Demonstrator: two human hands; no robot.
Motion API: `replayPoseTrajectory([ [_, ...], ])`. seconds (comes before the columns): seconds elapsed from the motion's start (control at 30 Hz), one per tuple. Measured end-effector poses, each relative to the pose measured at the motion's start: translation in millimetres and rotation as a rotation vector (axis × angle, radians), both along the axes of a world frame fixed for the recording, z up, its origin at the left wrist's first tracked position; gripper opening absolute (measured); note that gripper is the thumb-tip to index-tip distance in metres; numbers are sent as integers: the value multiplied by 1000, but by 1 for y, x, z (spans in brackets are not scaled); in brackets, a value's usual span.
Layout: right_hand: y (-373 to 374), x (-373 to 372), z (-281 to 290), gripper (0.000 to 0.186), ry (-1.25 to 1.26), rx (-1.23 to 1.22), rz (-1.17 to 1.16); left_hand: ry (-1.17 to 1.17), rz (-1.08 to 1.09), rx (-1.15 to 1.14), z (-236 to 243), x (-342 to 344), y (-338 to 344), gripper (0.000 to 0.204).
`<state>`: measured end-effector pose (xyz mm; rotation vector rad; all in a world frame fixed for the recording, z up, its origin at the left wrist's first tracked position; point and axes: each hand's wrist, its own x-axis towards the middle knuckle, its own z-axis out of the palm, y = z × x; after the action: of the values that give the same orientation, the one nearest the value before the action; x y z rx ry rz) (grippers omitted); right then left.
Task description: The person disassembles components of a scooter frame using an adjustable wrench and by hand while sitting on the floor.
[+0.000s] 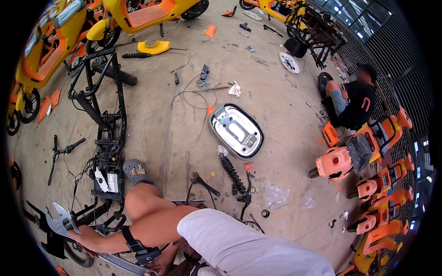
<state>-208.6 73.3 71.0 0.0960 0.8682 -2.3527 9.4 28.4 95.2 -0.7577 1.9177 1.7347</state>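
In the lower left is a large silver adjustable wrench (123, 263), its jaws beside the black scooter frame (110, 126). My right hand (87, 238), on the arm with a black wrist strap and small box (146, 254), is closed round it just below the head. At the bottom edge my left hand (165, 264) has its fingers curled at the handle's other end; part of that hand is hidden. The bare metal frame carries loose wires and a white-and-silver box (112, 182). My knee and grey clog (135, 171) are right beside it.
A spring shock absorber (232, 174), an upturned seat pan (236, 131), a handlebar (60, 152), a yellow fender (153, 47), cables and plastic bags (276, 197) lie on the concrete. Yellow-orange scooters (50, 60) line both sides. A person (357, 101) sits low at the right.
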Motion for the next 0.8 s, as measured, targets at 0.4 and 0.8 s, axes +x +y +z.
replayPoseTrajectory([
  [0.4,8,8,9,52,147,-48,55,97,430,270,1,-31,66,40],
  [0.8,14,10,30,44,207,-170,308,360,498,-36,10,-4,39,20],
])
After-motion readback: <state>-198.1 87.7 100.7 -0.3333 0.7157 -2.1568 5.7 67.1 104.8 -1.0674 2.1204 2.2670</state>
